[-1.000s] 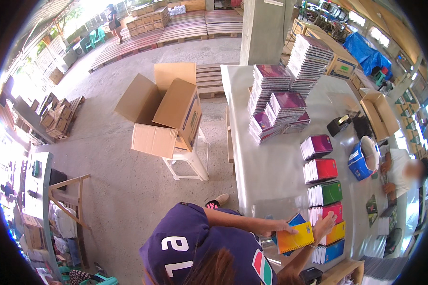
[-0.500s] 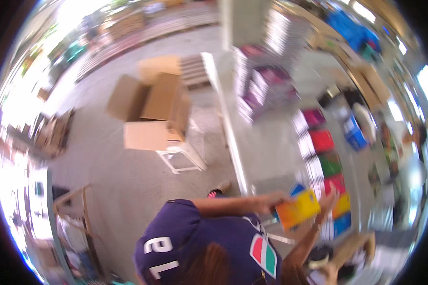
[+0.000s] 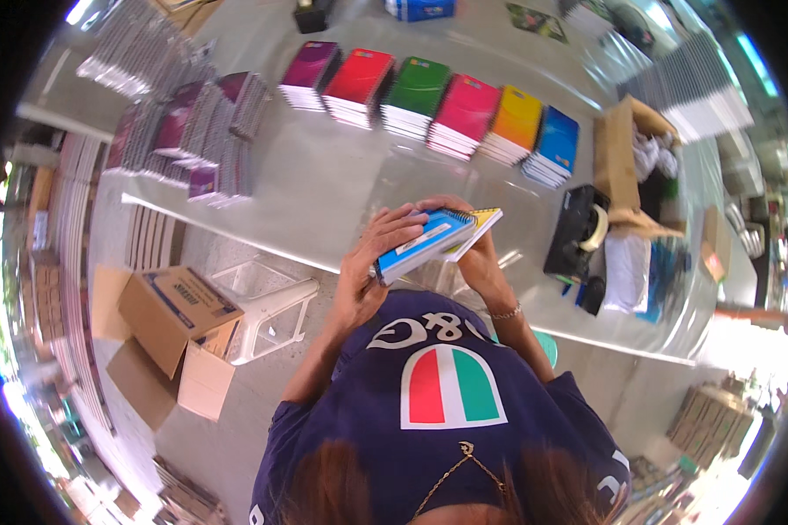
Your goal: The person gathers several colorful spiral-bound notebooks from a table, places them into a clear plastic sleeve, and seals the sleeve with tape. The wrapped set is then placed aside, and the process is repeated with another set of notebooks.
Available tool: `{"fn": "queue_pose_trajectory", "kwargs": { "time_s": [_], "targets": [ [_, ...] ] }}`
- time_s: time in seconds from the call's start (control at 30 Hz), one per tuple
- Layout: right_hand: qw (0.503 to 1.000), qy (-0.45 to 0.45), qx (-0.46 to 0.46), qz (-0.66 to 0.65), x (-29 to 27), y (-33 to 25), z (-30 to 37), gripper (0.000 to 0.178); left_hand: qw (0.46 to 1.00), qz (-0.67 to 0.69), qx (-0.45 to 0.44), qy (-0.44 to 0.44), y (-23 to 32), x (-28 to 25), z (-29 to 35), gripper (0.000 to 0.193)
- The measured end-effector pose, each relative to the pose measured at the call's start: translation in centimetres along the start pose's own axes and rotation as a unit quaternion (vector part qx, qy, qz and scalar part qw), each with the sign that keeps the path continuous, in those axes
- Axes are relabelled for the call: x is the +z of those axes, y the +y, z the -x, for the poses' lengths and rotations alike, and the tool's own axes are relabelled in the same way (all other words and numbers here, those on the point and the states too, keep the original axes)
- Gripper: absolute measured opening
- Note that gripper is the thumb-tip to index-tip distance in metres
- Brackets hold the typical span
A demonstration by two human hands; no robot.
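Two hands hold spiral notebooks above the worktop's near edge.
The left hand (image 3: pixel 369 255) has its grip closed on a blue notebook (image 3: pixel 422 245), and the right hand (image 3: pixel 479 262) grips a yellow notebook (image 3: pixel 485 220) just beside it, both in front of the person's chest. Beyond them on the grey worktop (image 3: pixel 320 197), a row of notebook stacks (image 3: pixel 417 87) runs purple, red, green, pink, yellow, blue; a black tape dispenser (image 3: pixel 572 236) sits to the right.
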State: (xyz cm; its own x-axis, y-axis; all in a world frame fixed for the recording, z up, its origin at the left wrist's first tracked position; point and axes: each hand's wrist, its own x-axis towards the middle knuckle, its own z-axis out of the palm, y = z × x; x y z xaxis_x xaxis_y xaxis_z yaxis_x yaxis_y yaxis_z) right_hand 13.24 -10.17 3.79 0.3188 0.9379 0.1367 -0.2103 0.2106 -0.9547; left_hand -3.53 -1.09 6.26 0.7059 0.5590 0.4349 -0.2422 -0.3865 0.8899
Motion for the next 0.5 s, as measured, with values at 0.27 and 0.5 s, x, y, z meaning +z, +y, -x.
{"fn": "queue_pose_trajectory", "kwargs": {
  "time_s": [0.27,0.5],
  "targets": [
    [0.997,0.018,-0.069,0.036,-0.4,0.2,-0.3,0.042,0.998,0.009,0.024,-0.059,-0.9,-0.4,-1.1,0.041],
    [0.999,0.022,0.001,0.029,-1.0,0.3,-0.9,0.036,0.978,0.136,-0.158,0.029,-0.3,-0.1,-1.8,0.036]
  ]
}}
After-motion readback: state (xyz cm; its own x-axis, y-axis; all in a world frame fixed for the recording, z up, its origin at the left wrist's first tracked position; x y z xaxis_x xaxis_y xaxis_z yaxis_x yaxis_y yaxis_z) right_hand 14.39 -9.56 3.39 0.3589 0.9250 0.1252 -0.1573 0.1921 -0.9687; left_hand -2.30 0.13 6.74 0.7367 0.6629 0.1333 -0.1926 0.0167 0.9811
